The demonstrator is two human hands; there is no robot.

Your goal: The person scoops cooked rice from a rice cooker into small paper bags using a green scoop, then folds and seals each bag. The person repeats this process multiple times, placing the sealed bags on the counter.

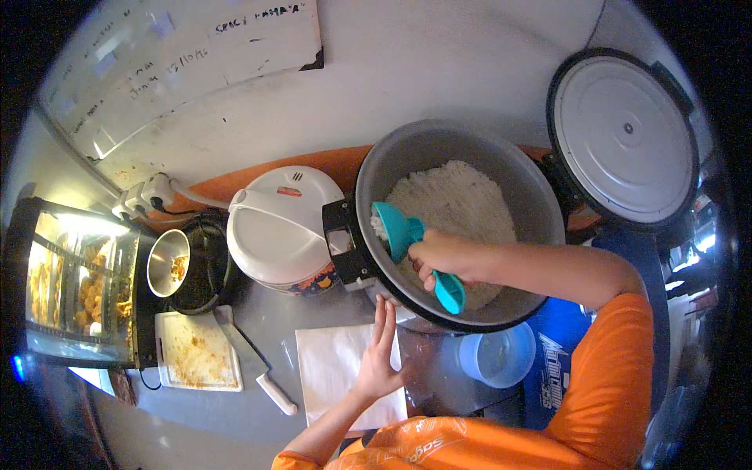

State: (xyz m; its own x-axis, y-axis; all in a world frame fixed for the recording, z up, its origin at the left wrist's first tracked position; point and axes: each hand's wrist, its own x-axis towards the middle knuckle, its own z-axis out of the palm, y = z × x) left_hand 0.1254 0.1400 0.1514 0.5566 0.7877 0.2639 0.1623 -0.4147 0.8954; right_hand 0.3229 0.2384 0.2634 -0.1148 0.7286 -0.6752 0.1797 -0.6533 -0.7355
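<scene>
My right hand (pixel 448 257) is closed round the handle of a turquoise scoop (pixel 397 229), inside a large grey rice cooker pot (pixel 540 227). White rice (pixel 450 196) lies in the pot, and a little rice shows at the scoop's mouth, by the pot's left wall. My left hand (pixel 381 364) is open, fingers stretched up toward the pot's front left side; whether the fingertips touch it I cannot tell. Under that hand lies a white sheet of paper (pixel 333 372) on the grey counter. The cooker's round lid (pixel 627 141) stands raised at the right.
A white closed rice cooker (pixel 282 227) stands left of the pot. Farther left are a metal bowl (pixel 162 262), a stained cutting board (pixel 196 352), a knife (pixel 254 364) and a lit food display case (pixel 82 290). A translucent blue tub (pixel 499 356) sits before the pot.
</scene>
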